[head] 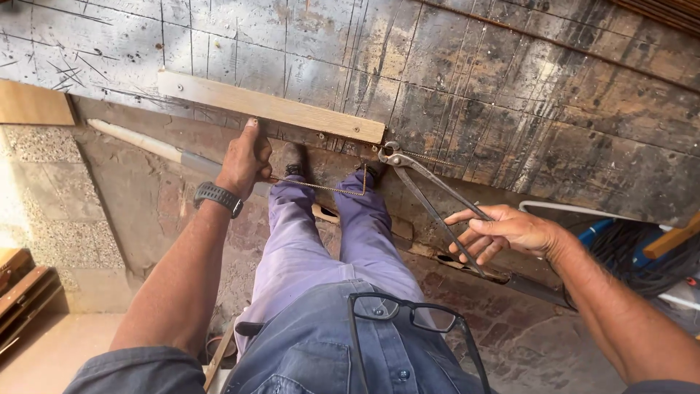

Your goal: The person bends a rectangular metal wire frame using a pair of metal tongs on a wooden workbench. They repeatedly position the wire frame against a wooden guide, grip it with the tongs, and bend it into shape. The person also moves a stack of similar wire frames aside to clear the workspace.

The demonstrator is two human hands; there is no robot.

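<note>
1. Left hand (pixel 246 157): fingers closed around one end of a thin bent wire (pixel 321 187), thumb raised against the edge of the desk (pixel 510 87) (a worn, scored board surface).
2. Wire: runs from the left fingers across to the right, above both purple trouser legs (pixel 321 241), then turns up in a square corner toward the wooden strip (pixel 270 107) fixed on the desk. One bend looks already formed; beyond that corner a finer run of wire leads toward the pincer head.
3. Right hand (pixel 503 232): fingers half spread around the two long handles of the pincers (pixel 426 201), holding loosely rather than squeezing; the handles stand apart.
4. Pincer head sits far ahead of the right fingers, at the right end of the wooden strip, apparently on the wire there (contact too small to confirm).
5. Judgement on progress: the wire is partly shaped and held at both ends; no cut or final twist is visible, so the gripping or cutting stroke seems not yet made.
6. Near the right wrist: coiled dark cable (pixel 642 252). Glasses (pixel 412 317) hang from the shirt below both hands.
</note>
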